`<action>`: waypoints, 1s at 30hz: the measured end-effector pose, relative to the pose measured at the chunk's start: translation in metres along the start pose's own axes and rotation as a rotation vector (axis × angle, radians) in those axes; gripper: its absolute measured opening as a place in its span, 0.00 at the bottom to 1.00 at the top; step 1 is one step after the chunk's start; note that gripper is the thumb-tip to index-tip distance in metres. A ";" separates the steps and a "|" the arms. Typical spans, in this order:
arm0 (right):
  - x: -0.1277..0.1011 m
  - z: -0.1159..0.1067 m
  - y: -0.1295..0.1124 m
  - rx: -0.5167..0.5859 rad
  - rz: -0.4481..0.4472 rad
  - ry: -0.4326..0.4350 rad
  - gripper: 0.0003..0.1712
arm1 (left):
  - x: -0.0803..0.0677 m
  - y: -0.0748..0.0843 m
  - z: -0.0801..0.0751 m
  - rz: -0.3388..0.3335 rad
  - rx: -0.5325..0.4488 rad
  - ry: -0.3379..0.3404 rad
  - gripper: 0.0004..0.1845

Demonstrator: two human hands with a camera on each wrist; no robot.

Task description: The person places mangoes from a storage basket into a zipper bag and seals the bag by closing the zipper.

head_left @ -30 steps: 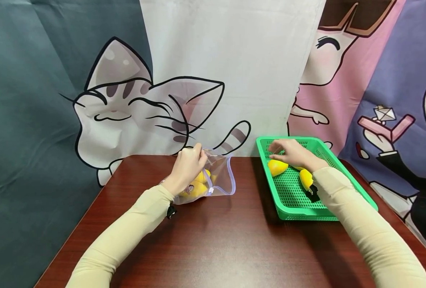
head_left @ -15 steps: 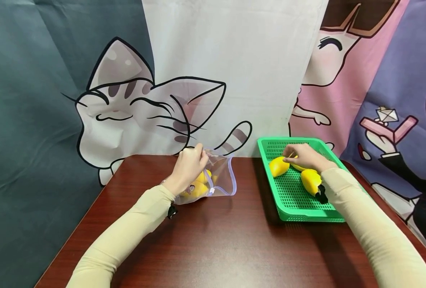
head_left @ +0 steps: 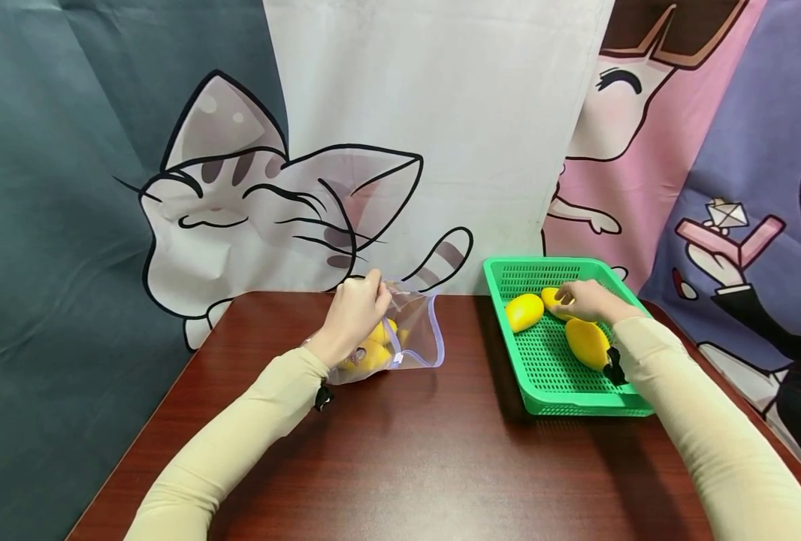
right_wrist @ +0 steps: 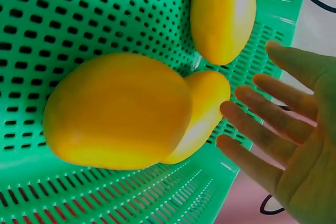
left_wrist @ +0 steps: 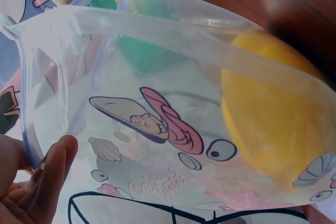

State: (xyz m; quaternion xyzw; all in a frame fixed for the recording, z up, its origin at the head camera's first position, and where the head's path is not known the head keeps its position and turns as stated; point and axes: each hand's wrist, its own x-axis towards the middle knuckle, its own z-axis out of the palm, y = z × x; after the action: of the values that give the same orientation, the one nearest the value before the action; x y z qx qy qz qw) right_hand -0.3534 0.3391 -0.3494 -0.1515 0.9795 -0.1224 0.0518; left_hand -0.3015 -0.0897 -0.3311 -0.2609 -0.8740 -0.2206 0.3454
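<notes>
My left hand [head_left: 349, 317] pinches the top edge of a clear plastic pouch with lilac trim [head_left: 430, 330], its mouth spread toward the right. Yellow mangoes [head_left: 368, 356] lie inside; in the left wrist view one mango [left_wrist: 273, 108] shows through the printed film. Over the green basket [head_left: 583, 402], my right hand [head_left: 584, 300] hovers with fingers extended, holding nothing. Three mangoes rest in the basket: one at the left wall [head_left: 524, 312], one farther back [right_wrist: 207, 111] close to my fingertips, and a large one in front [right_wrist: 118, 111] overlapping it in the right wrist view.
The dark red wooden table [head_left: 414, 458] carries both the pouch and the basket, with bare wood between them. A printed cloth backdrop [head_left: 495, 135] stands right behind the table's far edge.
My right hand has moved rightward and lower over the basket, uncovering more of the back and front mangoes. The left hand and pouch have stayed in place.
</notes>
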 end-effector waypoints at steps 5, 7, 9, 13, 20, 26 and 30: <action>-0.005 -0.003 0.002 -0.058 0.070 -0.054 0.29 | 0.000 0.000 0.000 0.006 0.002 0.004 0.10; -0.006 -0.004 0.003 -0.073 0.109 -0.084 0.28 | 0.000 0.000 -0.001 0.007 0.003 0.004 0.10; -0.008 -0.004 0.004 -0.079 0.142 -0.111 0.27 | 0.000 0.000 -0.001 0.005 0.004 0.000 0.10; -0.010 -0.004 0.006 -0.062 0.196 -0.156 0.23 | 0.000 0.000 -0.001 0.002 0.007 -0.011 0.10; -0.014 0.000 0.013 0.023 0.278 -0.241 0.25 | 0.000 0.000 -0.001 -0.001 0.011 -0.016 0.10; -0.018 0.003 0.017 0.166 0.340 -0.298 0.33 | 0.000 -0.001 -0.001 -0.005 0.015 -0.024 0.10; -0.019 0.003 0.017 0.190 0.356 -0.302 0.36 | 0.000 -0.001 -0.001 -0.008 0.014 -0.022 0.10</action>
State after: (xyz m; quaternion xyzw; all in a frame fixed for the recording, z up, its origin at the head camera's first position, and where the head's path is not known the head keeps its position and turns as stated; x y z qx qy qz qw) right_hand -0.3399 0.3600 -0.3556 0.0126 0.9560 -0.1790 0.2322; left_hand -0.3017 -0.0910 -0.3308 -0.2573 -0.8803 -0.2132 0.3369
